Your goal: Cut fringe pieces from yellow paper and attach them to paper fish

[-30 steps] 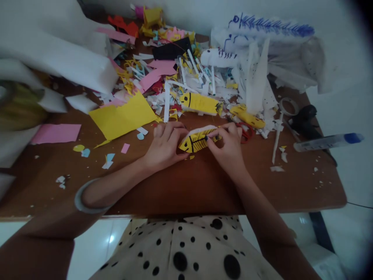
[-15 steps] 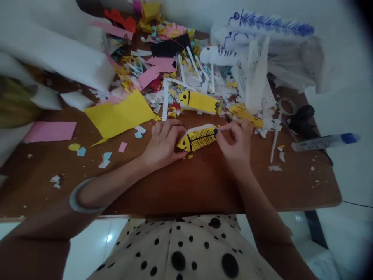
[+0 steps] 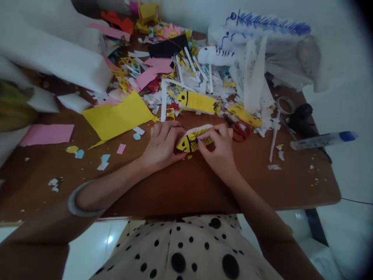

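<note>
A yellow paper fish point(image 3: 185, 144) with a black-drawn face and ribs and a white upper edge lies on the brown table in front of me. My left hand point(image 3: 163, 146) holds it at the head end, thumb below and fingers above. Over the fish's body is my right hand point(image 3: 217, 149), its thumb and index finger closed together just behind the head. A dark spot shows at the thumb tip; whether anything is pinched there I cannot make out. Red-handled scissors point(image 3: 241, 131) lie right of my right hand. Another yellow fish point(image 3: 201, 102) lies just beyond.
Yellow paper point(image 3: 119, 116) and pink paper point(image 3: 48, 134) lie to the left. Paper scraps and white sticks point(image 3: 190, 60) heap at the back. On the right are a tape roll point(image 3: 286, 105), a blue-capped pen point(image 3: 323, 140) and white fish shapes point(image 3: 215, 56).
My right hand has moved left from the fish's tail to over its body, uncovering the red scissors. My left hand keeps its hold on the head end.
</note>
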`<act>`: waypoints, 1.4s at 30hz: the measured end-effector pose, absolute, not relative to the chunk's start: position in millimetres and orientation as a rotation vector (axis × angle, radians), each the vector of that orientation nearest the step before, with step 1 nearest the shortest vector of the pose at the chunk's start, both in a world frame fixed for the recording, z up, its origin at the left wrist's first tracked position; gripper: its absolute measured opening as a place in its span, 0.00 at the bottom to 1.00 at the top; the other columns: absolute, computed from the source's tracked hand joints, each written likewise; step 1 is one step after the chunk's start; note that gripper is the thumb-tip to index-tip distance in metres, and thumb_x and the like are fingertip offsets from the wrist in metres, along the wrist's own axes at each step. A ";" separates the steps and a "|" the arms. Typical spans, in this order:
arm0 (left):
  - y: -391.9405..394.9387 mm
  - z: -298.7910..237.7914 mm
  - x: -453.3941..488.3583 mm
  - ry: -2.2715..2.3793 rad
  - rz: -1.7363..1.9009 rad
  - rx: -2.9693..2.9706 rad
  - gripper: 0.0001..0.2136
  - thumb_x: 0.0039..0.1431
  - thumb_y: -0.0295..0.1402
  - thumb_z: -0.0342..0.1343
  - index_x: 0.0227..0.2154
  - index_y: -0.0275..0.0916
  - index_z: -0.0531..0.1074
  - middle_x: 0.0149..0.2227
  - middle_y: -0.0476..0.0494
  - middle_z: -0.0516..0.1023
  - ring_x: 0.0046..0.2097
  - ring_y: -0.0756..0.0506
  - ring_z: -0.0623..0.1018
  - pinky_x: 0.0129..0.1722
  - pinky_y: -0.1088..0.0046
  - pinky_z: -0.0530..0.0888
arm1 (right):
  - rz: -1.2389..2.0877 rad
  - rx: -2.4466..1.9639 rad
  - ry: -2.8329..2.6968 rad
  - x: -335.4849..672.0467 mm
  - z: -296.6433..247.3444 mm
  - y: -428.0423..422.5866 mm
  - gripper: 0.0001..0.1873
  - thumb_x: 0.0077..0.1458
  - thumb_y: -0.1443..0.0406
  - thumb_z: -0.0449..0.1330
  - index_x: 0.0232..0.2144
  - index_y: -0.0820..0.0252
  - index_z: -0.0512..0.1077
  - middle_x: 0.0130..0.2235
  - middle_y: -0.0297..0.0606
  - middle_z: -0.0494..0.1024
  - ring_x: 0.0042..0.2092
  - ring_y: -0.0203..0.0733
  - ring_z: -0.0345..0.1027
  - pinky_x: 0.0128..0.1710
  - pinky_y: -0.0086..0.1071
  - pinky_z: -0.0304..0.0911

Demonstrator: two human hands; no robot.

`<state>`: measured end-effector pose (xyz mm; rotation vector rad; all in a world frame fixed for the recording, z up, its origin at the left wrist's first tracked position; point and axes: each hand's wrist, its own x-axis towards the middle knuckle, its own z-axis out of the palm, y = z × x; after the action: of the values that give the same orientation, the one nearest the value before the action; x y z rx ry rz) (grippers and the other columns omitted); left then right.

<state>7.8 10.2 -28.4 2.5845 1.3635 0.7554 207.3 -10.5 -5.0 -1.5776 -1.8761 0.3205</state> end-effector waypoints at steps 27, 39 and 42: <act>10.3 -28.2 8.0 1.369 0.720 2.540 0.22 0.52 0.37 0.64 0.49 0.41 0.65 0.54 0.35 0.71 0.53 0.32 0.70 0.50 0.53 0.65 | 0.404 -1.640 -1.811 200.9 -9.2 -11.2 0.03 0.55 0.64 0.60 0.29 0.55 0.71 0.40 0.39 0.72 0.45 0.48 0.63 0.48 0.43 0.59; 13.6 -26.9 6.2 1.412 0.708 2.503 0.24 0.52 0.37 0.64 0.50 0.39 0.65 0.54 0.33 0.68 0.54 0.31 0.68 0.51 0.52 0.65 | 0.352 -1.587 -1.754 214.4 -4.3 -8.1 0.04 0.55 0.66 0.58 0.36 0.56 0.67 0.39 0.40 0.72 0.43 0.47 0.64 0.48 0.44 0.59; 20.1 -28.5 3.8 1.493 0.710 2.454 0.24 0.52 0.37 0.65 0.50 0.38 0.66 0.53 0.34 0.67 0.53 0.32 0.67 0.52 0.52 0.66 | 0.324 -1.503 -1.730 222.3 -3.0 -5.9 0.04 0.56 0.67 0.58 0.36 0.56 0.68 0.37 0.38 0.71 0.41 0.45 0.64 0.46 0.42 0.60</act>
<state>3.8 20.1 -28.5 2.4545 1.4929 0.7097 222.3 -5.9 -3.0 -1.5032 -1.7303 0.3237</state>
